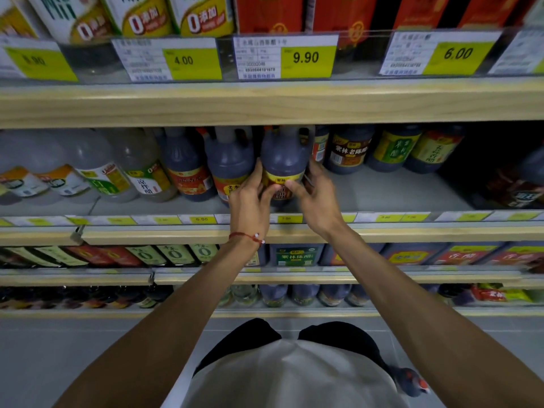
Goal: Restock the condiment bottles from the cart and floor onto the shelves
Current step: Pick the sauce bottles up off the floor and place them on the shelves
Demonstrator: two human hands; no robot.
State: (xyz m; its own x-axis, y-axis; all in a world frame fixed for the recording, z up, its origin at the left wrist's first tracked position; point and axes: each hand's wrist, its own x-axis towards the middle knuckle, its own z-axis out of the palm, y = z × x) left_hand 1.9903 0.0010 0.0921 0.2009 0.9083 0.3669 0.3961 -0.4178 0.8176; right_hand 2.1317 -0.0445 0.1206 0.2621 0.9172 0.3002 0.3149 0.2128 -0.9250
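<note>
Bottle placement, mid-shelf. The dark vinegar bottle (pixel 284 154) stands upright on the middle shelf (pixel 382 189). Its long axis is vertical, with the cap end up close under the wooden board of the shelf above (pixel 265 104). It's straight ahead of the person and dead centre between the two arms, so neither hand is nearer.

To its left is a dark bottle with an orange label (pixel 231 160). That one is right beside it, touching or nearly so, I can't tell which. On the right there's a gap, then a red-labelled bottle (pixel 320 145) set further back, with bare shelf in front of it.

Grip: the left hand (pixel 250 195) is wrapped round the left flank at label height, fingers curled toward the back and thumb laid across the yellow label. The right hand (pixel 316 192) mirrors it on the right flank, thumb on the label too. Its fingers are a bit blurred, but they do curl round the far side. So neither grip is spread — both are closed on the bottle, thumbs almost meeting mid-label.

The hands cover the base, so I can't say if it's fully resting on the shelf or a hair above it. My guess is it's being seated into the front row, above the yellow price tag (pixel 290 219). Whatever comes next looks like a straight push back or a small twist to face the label out — headroom under that board seems tight, so tipping it would be the risk.
</note>
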